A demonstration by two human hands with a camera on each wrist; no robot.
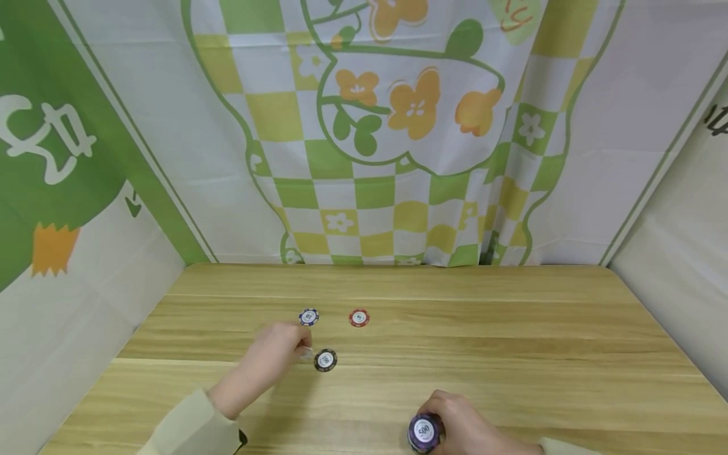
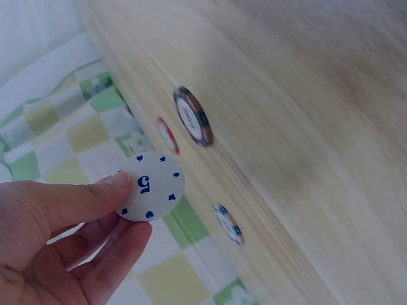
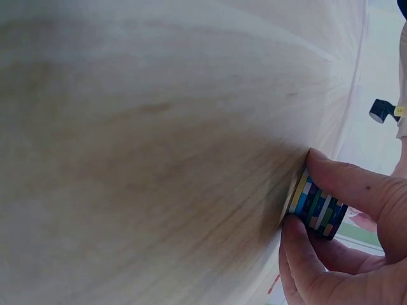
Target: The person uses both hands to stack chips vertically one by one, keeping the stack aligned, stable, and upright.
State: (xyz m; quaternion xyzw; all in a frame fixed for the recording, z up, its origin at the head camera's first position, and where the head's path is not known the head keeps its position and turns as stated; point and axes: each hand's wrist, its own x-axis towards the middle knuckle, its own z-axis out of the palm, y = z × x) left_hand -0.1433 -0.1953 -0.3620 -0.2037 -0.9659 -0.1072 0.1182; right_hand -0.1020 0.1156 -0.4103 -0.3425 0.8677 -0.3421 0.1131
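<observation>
My left hand (image 1: 275, 355) pinches a white poker chip (image 2: 159, 185) between thumb and fingers, above the table. Blue card-suit marks and a 5 show on its face in the left wrist view. Close by that hand lies a black poker chip (image 1: 326, 360) marked 100. Beyond it are a blue poker chip (image 1: 309, 317) marked 10 and a red poker chip (image 1: 359, 318) marked 5, flat and apart. Near the front of the table, my right hand (image 1: 463, 424) grips a stack of poker chips (image 3: 320, 206) by its sides. A purple 500 chip (image 1: 423, 431) tops the stack.
The wooden table (image 1: 512, 341) carries all of the loose chips. At its far edge hangs a patterned curtain (image 1: 375, 189) with checks and flowers. Cloth walls stand at the left (image 1: 85, 328) and right (image 1: 677, 253) sides.
</observation>
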